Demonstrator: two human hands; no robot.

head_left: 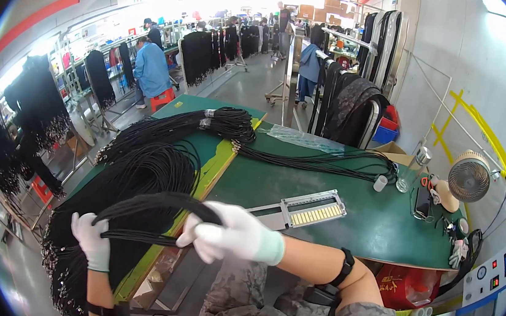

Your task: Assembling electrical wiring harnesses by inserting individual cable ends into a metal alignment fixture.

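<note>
A person in white gloves holds a looped bundle of thin black cords [153, 201] in the air, before a large heap of similar cords [150, 169] on a green desk [241, 184]. The left hand's [91, 241] grip is closed on one side of the loop, the right hand's [229, 234] on the other; blur makes the exact finger positions hard to tell. The step in hand seems to be gathering these strands, and the next move probably calls for keeping them together, untangled.
</note>
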